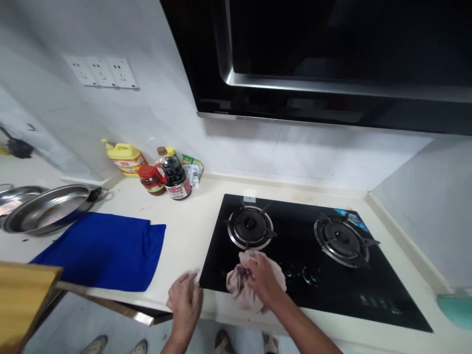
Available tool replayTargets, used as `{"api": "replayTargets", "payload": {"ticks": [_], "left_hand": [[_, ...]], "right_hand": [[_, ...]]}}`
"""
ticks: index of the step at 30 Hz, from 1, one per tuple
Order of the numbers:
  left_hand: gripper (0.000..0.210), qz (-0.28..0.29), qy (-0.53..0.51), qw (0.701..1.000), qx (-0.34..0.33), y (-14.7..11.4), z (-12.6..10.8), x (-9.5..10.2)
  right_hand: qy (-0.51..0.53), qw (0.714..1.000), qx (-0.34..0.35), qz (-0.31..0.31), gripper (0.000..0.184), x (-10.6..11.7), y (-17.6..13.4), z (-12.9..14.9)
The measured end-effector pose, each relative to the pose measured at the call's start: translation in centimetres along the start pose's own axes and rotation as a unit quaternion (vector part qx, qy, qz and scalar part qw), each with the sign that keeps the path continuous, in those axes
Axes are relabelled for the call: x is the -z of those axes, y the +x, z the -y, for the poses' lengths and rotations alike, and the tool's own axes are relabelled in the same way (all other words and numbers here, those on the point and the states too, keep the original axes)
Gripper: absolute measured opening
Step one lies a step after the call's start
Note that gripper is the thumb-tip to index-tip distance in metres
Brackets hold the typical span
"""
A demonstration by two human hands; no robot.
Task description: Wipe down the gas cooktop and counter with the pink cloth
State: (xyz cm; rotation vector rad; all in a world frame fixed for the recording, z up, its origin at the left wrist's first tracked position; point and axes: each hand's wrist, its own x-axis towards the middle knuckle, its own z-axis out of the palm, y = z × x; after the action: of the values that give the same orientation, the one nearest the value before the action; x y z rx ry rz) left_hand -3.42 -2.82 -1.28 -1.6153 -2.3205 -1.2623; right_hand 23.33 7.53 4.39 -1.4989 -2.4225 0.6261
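My right hand [262, 279] presses a crumpled pale pink cloth [275, 278] onto the front left of the black glass gas stove [295, 221], just in front of the left burner [250, 226]. The fingers are closed on the cloth, and a small dark purple patch shows beside them. Part of the cloth hangs over the stove's front edge onto the counter. At the counter's front edge, beside the stove's front left corner, my left hand [184, 300] rests with its fingers stretched out and holds nothing.
A blue cloth [110, 250] and steel pans [51, 209] lie on the left. Bottles and a red-lidded jar [152, 179] stand against the wall. A black range hood [313, 64] overhangs the stove. The right burner [341, 239] has a raised pan support. Someone's shoes [96, 345] show below.
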Motion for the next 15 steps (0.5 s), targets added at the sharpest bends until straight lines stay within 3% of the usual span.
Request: {"api": "replayTargets", "payload": {"ticks": [4, 7, 11, 15], "left_hand": [[0.043, 0.016, 0.046, 0.999, 0.02, 0.4, -0.5, -1.0], [0.044, 0.024, 0.098, 0.993, 0.058, 0.6, -1.5, -1.1], [0.048, 0.018, 0.134, 0.986, 0.098, 1.0, -2.6, -0.8], [0.052, 0.034, 0.169, 0.978, 0.117, 1.3, -2.7, -1.0]], "right_hand": [[-0.025, 0.996, -0.084, 0.013, 0.039, 4.6, 2.0, -4.0], [-0.028, 0.989, -0.145, 0.006, 0.043, 6.7, 3.1, -6.0], [-0.051, 0.978, -0.203, -0.009, 0.048, 7.4, 4.3, -8.5], [-0.087, 0.974, -0.194, -0.077, 0.06, 7.4, 5.2, -11.8]]}}
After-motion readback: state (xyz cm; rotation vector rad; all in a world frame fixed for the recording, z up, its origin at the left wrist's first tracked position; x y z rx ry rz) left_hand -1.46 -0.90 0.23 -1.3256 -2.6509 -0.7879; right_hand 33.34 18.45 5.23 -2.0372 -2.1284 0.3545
